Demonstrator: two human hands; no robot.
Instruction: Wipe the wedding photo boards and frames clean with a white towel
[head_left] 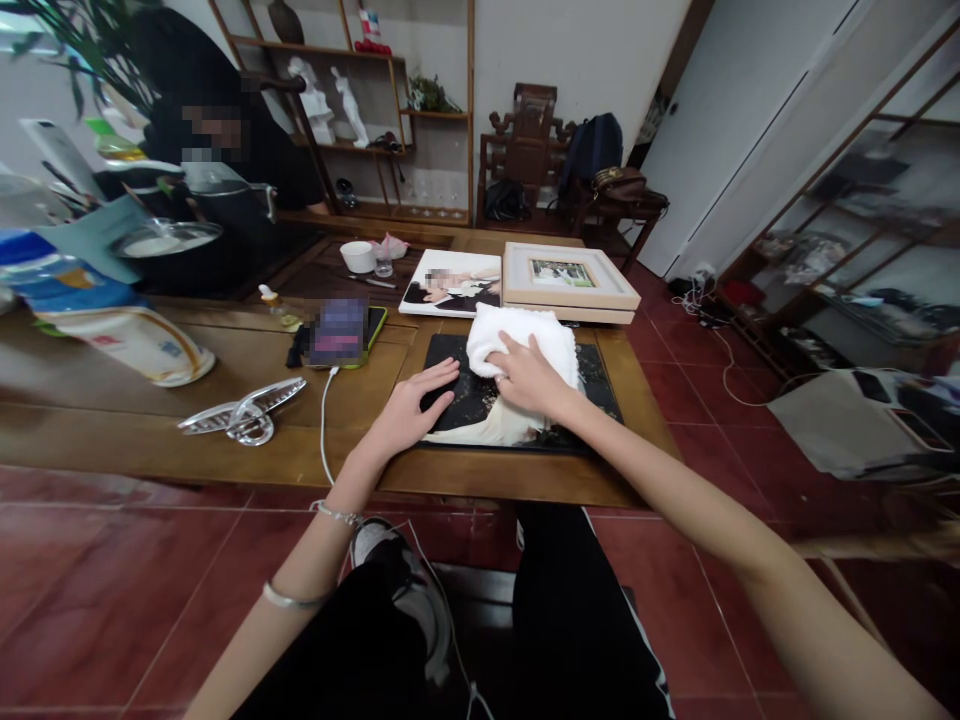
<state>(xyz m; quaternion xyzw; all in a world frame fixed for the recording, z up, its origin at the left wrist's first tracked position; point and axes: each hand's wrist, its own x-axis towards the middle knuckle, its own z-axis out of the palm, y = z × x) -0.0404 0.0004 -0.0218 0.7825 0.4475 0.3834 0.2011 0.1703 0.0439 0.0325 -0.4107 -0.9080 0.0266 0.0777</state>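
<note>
A dark flat picture panel [450, 400] lies near the table's front edge, with a pale area along its lower side and light specks on its surface. On its left part rests my left hand [411, 408], fingers stretched out and holding nothing. My right hand [531, 380] presses a folded white towel [551, 340] onto the right half of the panel, fingers bent into the cloth. The towel and my right hand hide part of the panel. Just behind it are a printed picture panel [480, 302] and a pale wooden frame [517, 298] with a small photo.
Left on the wooden table [292, 465] lie a phone [337, 335] on a white cable, a clear hair claw [251, 412], a small dropper bottle [281, 308] and a blue-and-white package [112, 320]. A white bowl [358, 257] stands farther back. Across the table sits a person in black [277, 170].
</note>
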